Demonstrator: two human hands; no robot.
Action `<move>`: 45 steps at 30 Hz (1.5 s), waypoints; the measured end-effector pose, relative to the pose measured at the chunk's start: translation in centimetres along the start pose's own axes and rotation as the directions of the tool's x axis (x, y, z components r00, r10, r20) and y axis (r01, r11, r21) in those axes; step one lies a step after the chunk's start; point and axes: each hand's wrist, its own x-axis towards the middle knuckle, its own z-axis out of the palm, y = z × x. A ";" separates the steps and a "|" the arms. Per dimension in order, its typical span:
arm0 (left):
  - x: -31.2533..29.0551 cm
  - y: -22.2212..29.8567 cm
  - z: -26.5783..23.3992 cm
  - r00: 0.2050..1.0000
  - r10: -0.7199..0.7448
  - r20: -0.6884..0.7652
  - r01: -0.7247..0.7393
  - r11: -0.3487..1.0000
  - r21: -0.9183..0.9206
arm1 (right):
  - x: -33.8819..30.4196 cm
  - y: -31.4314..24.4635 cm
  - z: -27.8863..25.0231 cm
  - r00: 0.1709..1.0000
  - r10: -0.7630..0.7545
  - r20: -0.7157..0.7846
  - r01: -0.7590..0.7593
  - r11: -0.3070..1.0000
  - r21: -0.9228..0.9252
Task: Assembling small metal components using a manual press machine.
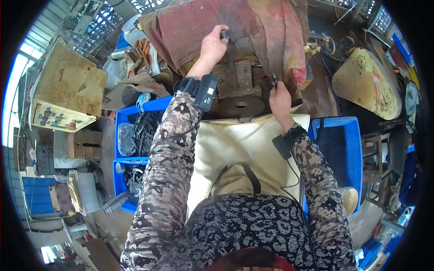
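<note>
Ahead of me stands a machine under a stained red cloth [199, 31]. My left hand [213, 49] is closed round the dark knob of a lever [224, 34], at the front of the cloth. Below that lever is a worn metal block [242, 74], and nearer to me lies a round metal disc [230, 108] with a hole in its middle. My right hand [280, 101], to the right of the block, pinches a small thin dark piece [274, 79] that points up and away from me. Its exact kind is too small to tell.
At left, two blue bins [118, 153] hold many dark narrow parts and a clear plastic tub. Another blue bin [357, 149] stands at right, with a beige cup-like container [350, 201]. A cream cloth [235, 140] covers my lap. A stained wooden box [72, 83] sits far left.
</note>
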 end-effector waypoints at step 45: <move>-51.1 -18.1 -28.5 0.689 -0.687 -0.230 0.668 0.480 0.569 | 4.0 7.1 3.2 0.981 -0.016 0.193 -0.033 0.968 0.248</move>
